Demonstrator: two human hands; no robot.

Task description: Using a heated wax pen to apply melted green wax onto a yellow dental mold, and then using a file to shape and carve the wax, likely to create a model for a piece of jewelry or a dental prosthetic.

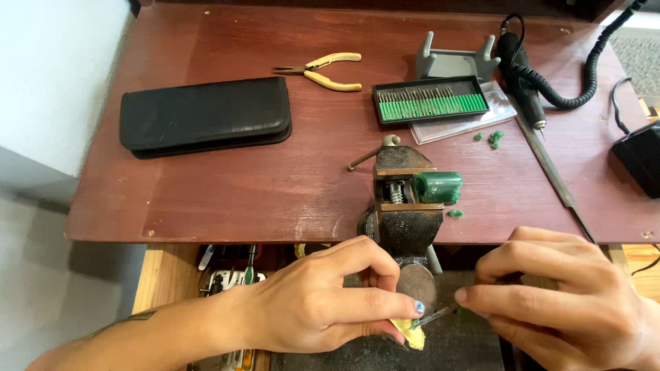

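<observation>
My left hand [323, 295] is below the table's front edge, its fingers pinched on a small yellow piece [411, 335] next to a thin grey metal tool [434, 317]. My right hand [557, 288] grips the other end of that thin tool, with a bit of green showing at its fingertips. Just above the hands a small dark bench vise [402, 199] is clamped to the table edge. A green wax block [437, 187] sits beside the vise jaws.
On the red-brown wooden table [227, 185] lie a black zip case [205, 115], yellow-handled pliers [326, 71], a tray of green-shanked burs [430, 102], a grey stand [456, 62], a black rotary handpiece [521, 79] with hose, a long flat file [553, 175], green wax chips [492, 138] and a black box [639, 156].
</observation>
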